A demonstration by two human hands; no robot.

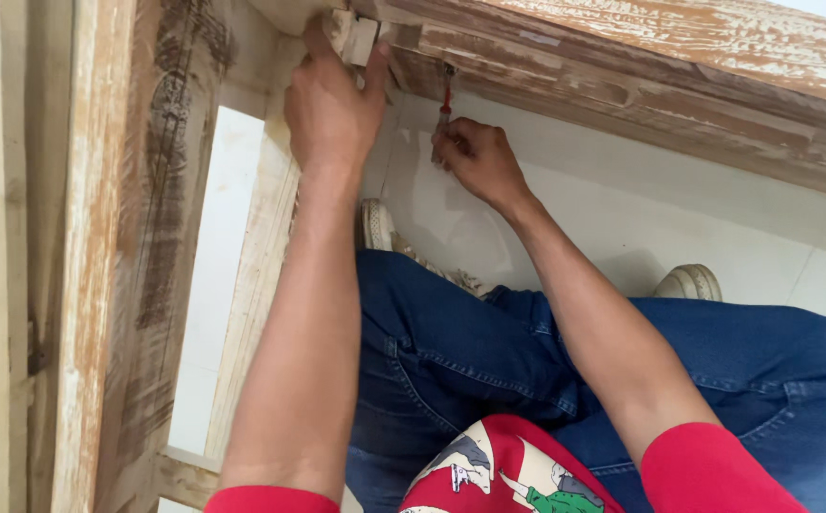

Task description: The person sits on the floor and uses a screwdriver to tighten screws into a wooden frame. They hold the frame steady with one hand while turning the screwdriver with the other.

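My left hand (pixel 332 104) grips a small pale wooden block (pixel 360 40) at the corner of a worn, whitewashed wooden frame (pixel 622 66). My right hand (pixel 474 157) is closed around a red-handled screwdriver (pixel 445 100), whose tip points up into the underside of the frame's top rail. Both arms reach forward over my knees in blue jeans (pixel 489 361). The screwdriver's tip is hidden in the wood.
The frame's rough side rails (pixel 99 266) run down the left. White tiled floor (pixel 717 228) lies beneath. Two light-coloured shoes (pixel 688 282) show past my knees. Red sleeves sit at the bottom edge.
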